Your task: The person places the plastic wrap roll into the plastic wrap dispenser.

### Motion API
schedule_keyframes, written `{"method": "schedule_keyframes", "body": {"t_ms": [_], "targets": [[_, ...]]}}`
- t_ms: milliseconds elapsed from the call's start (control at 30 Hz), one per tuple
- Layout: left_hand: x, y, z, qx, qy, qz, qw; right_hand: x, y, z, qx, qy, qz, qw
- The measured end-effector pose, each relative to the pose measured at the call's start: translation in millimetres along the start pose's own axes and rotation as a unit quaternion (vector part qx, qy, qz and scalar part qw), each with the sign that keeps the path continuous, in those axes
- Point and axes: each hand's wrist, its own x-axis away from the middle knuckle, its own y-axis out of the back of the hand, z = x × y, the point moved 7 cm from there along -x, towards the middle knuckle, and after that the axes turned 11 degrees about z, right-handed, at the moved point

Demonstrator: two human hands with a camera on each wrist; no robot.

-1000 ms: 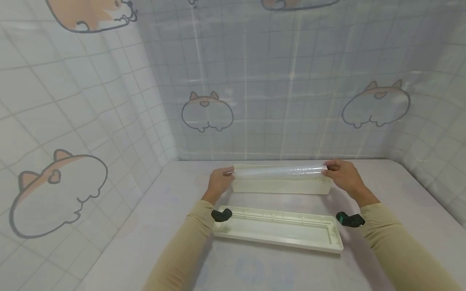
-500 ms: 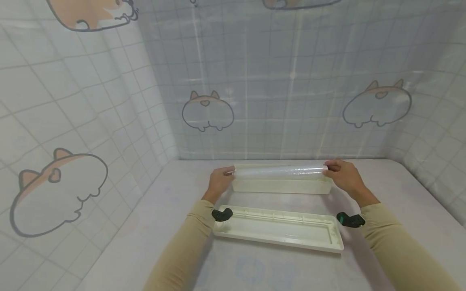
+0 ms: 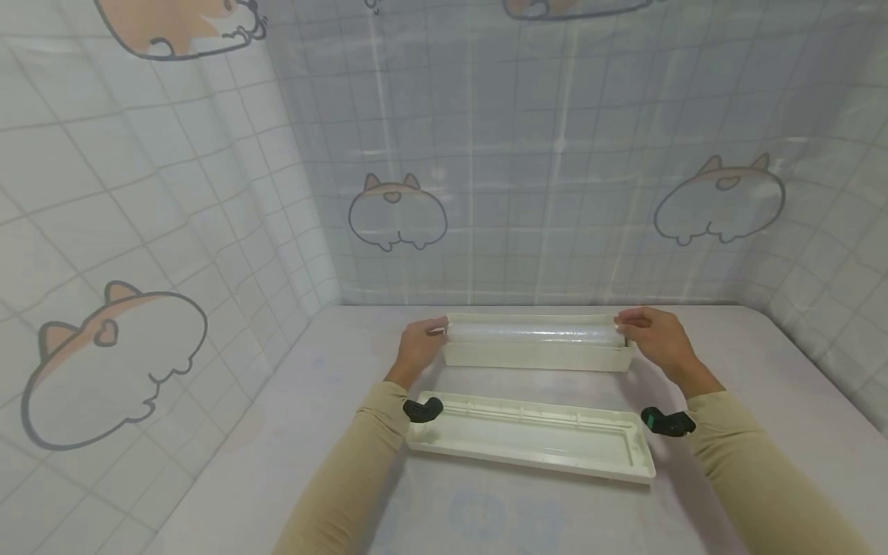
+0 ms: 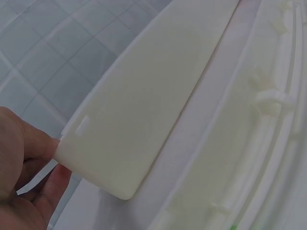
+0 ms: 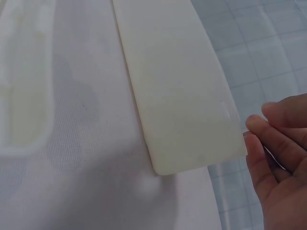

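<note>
A clear, shiny roll of cling film (image 3: 534,333) lies lengthwise in a long cream plastic box (image 3: 537,357), low between its walls. My left hand (image 3: 418,344) is at the box's left end, thumb and fingers curled at the top corner around the roll's end. At the opposite end my right hand (image 3: 655,335) pinches at the roll's other end, fingertips right at the box's rim. In both wrist views the box's front wall hides the roll and part of the fingertips.
Nearer to me, a cream lid (image 3: 530,439) lies with its ribbed inside facing up on the pale covered table (image 3: 333,370). Behind the box rises a grid-patterned curtain (image 3: 541,193) with cartoon animals, continuing along both sides. Dark wrist devices (image 3: 423,410) sit over the lid's ends.
The roll's right end has gone down into the box, so the roll now lies level and the back rim shows above it. My right fingers dipped slightly; my left hand stayed put.
</note>
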Motion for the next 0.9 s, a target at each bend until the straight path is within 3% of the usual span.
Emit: {"method": "schedule_keyframes", "body": {"t_ms": [367,733,900], "targets": [[12.3,6.5,-1.7,0.009,-0.034,0.05,0.9981,12,-1,-6,-0.041,0.002,-0.025,0.999],[42.6,15.7,9.3,0.044,-0.033,0.032,0.998,34,2,-8,-0.104,0.035,-0.032,0.993],[56.0,17.9,13.3,0.051,-0.033,0.03,0.9977,47,3,-15,-0.118,0.029,-0.02,0.992]]}}
